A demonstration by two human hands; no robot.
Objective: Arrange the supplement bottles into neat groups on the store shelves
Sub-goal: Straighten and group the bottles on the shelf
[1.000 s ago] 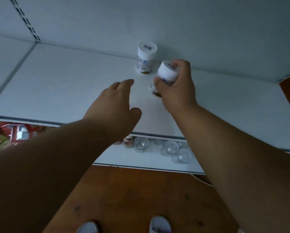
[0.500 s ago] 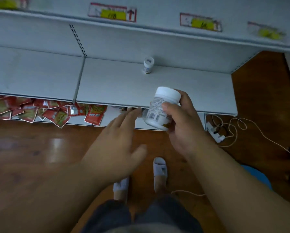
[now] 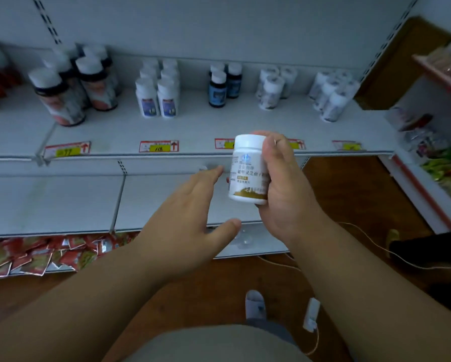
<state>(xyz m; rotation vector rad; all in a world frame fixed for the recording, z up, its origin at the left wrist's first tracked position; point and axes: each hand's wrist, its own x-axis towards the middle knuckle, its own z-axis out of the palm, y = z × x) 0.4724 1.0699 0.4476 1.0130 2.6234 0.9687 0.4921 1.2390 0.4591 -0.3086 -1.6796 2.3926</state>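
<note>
Hands foremost: right hand (image 3: pixel 284 184) wraps its fingers round 1 white supplement bottle (image 3: pixel 247 169), upright in mid-air before the shelf edge; left hand (image 3: pixel 190 218) beside it, fingers spread, holding nothing. Behind, the upper shelf (image 3: pixel 193 126) carries 5 bottle groups: dark bottles (image 3: pixel 72 84), white bottles (image 3: pixel 159 90), 3 blue bottles (image 3: pixel 223 83), 2 white clusters (image 3: pixel 271 86) (image 3: pixel 331 96). Price tags (image 3: pixel 159 146) line its front edge.

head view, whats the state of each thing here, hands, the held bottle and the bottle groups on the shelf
right hand: grips the white bottle
white bottle: upright, capped, held off the shelf
left hand: fingers spread, holds nothing
dark bottles: standing, capped, grouped
white blue-label bottles: standing in rows
blue bottles: standing together
red packets: loose heap on the bottom shelf
</note>
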